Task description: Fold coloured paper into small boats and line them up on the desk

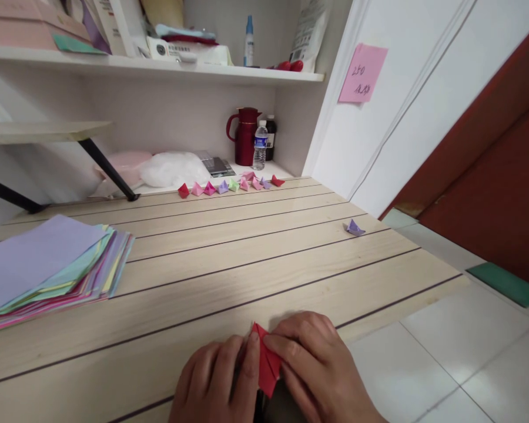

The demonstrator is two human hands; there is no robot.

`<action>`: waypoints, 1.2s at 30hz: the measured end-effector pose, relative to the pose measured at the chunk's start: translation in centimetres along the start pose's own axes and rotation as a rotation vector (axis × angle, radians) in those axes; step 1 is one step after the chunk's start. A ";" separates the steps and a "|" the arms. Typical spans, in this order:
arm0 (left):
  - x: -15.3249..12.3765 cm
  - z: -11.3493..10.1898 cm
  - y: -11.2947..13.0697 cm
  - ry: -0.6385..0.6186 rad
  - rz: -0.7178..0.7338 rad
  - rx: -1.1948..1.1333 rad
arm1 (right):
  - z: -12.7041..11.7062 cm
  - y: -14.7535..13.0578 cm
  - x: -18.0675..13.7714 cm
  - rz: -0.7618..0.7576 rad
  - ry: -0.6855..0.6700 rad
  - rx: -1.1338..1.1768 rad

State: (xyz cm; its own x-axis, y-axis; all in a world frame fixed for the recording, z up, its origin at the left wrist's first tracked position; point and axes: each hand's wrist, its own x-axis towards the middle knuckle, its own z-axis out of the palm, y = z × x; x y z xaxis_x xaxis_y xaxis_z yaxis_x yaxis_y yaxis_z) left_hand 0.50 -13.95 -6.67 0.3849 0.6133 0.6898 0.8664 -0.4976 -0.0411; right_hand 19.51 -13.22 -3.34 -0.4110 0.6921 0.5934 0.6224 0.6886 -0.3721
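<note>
A small folded piece of red paper [267, 363] is pinched between both my hands at the near edge of the wooden table [229, 258]. My left hand [216, 382] grips its left side, fingers closed. My right hand [317, 364] presses its right side with thumb and fingers closed on it. Part of the paper is hidden under my fingers.
A stack of coloured paper sheets [44, 270] lies at the left. A row of small folded paper pieces [229, 185] lines the table's far edge; one purple piece [355, 228] sits alone at right. A red jug [245, 135] and water bottle [260, 144] stand behind. Tiled floor lies to the right.
</note>
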 end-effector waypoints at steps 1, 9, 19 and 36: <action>-0.1 0.1 -0.2 -0.015 0.002 -0.011 | -0.2 0.1 0.0 -0.011 -0.018 -0.002; 0.2 -1.2 -2.6 -0.125 0.283 0.064 | -1.5 0.4 -0.2 -0.055 -0.140 0.028; -0.4 -2.0 -2.7 -0.178 0.328 0.100 | -1.6 0.7 -2.1 -0.204 -0.175 -0.231; -0.3 -3.7 -0.3 0.036 -0.333 -0.464 | 0.4 -2.2 -1.1 0.445 0.262 0.618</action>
State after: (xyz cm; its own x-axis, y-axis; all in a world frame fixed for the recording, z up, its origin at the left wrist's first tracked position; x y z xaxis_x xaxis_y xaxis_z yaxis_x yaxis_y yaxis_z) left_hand -1.03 -16.28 -4.15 0.0969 0.7657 0.6359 0.7057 -0.5034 0.4986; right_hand 18.34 -15.38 -3.41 0.0056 0.9092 0.4163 0.1783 0.4088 -0.8951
